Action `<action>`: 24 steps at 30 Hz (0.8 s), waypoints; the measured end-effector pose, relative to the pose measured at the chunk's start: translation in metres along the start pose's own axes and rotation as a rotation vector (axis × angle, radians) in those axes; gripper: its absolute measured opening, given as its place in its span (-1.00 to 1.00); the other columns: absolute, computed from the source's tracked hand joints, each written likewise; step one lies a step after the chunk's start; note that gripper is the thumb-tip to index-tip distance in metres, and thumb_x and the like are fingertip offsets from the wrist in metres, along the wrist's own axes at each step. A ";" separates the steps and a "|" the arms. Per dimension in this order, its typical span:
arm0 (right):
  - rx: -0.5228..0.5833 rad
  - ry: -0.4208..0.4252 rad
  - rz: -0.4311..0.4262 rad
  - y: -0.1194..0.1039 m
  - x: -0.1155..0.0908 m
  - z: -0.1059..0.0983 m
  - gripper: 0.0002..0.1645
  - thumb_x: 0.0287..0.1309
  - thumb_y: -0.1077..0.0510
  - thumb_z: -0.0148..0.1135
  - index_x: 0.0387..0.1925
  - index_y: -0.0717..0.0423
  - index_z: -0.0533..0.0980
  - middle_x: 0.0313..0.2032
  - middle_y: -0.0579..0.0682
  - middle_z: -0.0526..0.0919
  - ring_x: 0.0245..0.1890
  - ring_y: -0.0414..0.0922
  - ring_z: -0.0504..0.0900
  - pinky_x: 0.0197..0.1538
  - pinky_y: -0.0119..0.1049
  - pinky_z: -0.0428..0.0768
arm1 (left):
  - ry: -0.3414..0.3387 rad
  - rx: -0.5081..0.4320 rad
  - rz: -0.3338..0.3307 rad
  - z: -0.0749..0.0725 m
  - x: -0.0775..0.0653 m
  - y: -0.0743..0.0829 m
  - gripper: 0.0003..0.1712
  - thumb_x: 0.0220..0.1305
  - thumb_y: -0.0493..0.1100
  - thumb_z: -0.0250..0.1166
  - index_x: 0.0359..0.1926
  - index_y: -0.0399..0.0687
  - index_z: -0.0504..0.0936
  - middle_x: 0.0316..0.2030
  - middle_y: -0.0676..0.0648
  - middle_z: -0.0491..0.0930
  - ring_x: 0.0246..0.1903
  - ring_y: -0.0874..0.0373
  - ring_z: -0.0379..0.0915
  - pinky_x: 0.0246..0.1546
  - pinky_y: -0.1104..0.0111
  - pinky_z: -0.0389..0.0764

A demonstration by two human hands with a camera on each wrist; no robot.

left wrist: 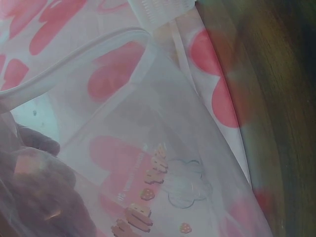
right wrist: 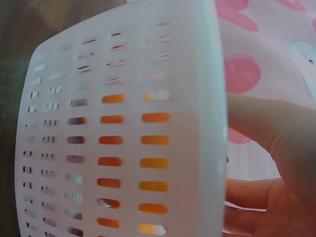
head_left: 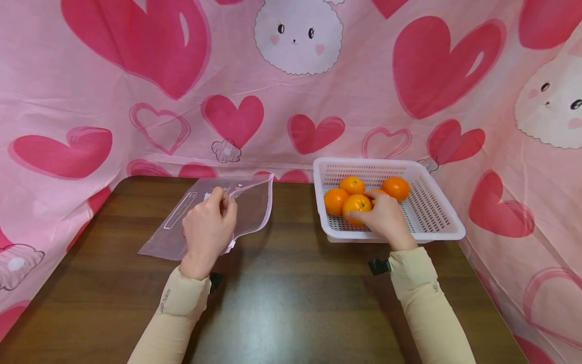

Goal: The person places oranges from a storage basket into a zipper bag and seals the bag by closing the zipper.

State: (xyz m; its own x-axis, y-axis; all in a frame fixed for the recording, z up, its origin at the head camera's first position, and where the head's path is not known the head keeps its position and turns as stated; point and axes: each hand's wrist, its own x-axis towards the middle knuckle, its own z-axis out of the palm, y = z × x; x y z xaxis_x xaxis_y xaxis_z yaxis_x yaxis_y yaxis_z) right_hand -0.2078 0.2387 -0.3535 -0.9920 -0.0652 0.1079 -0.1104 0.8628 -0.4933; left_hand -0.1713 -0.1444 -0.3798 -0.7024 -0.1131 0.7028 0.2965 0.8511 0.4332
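A clear plastic zip bag (head_left: 250,212) with printed pictures is held up by its opening on the left side of the table. My left hand (head_left: 210,225) pinches its near edge between thumb and curled fingers. In the left wrist view, that hand (left wrist: 44,187) shows dimly through the film, and the bag's mouth gapes. Across the table, my right hand (head_left: 385,218) reaches over the near rim of a white slotted basket (head_left: 436,215). Its thumb and fingers lie around the front orange (head_left: 356,206). In the right wrist view, the basket wall hides the fingertips and most of the fruit.
Several other oranges lie in the basket, including one at its left (head_left: 335,202) and one farther right (head_left: 396,188). The brown wooden table (head_left: 282,293) runs back to a pink cloth (head_left: 282,101) printed with hearts, which also hangs at both sides.
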 end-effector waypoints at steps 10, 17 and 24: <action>0.062 0.016 0.026 -0.007 -0.003 -0.005 -0.03 0.10 -0.17 0.49 0.35 0.34 0.38 0.15 0.33 0.55 0.01 0.23 0.52 0.22 0.21 0.42 | -0.023 -0.013 -0.019 -0.002 0.000 0.000 -0.74 0.35 -0.08 0.19 -0.47 -0.03 0.43 -0.72 -0.02 0.36 -0.78 0.01 0.29 -0.79 0.17 0.27; 0.062 0.039 0.032 -0.009 -0.005 -0.006 -0.04 0.11 -0.18 0.48 0.35 0.32 0.38 0.17 0.32 0.53 0.03 0.23 0.52 0.23 0.22 0.42 | -0.020 -0.014 -0.022 -0.003 0.000 0.001 -0.74 0.35 -0.08 0.19 -0.47 -0.02 0.43 -0.71 -0.02 0.37 -0.77 0.00 0.29 -0.78 0.16 0.27; 0.068 0.082 0.030 -0.011 -0.006 -0.005 -0.04 0.12 -0.20 0.46 0.37 0.28 0.36 0.19 0.29 0.52 0.02 0.21 0.52 0.20 0.21 0.44 | -0.015 -0.001 -0.024 -0.003 0.001 0.002 -0.75 0.35 -0.09 0.19 -0.48 0.01 0.42 -0.72 0.00 0.36 -0.76 -0.03 0.33 -0.77 0.13 0.26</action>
State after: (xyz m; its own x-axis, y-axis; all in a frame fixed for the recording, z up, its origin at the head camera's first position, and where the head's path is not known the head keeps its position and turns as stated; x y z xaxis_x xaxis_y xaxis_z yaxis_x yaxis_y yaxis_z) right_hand -0.2009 0.2322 -0.3446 -0.9869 0.0040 0.1610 -0.0871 0.8274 -0.5548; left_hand -0.1694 -0.1442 -0.3769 -0.7189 -0.1255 0.6837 0.2801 0.8478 0.4502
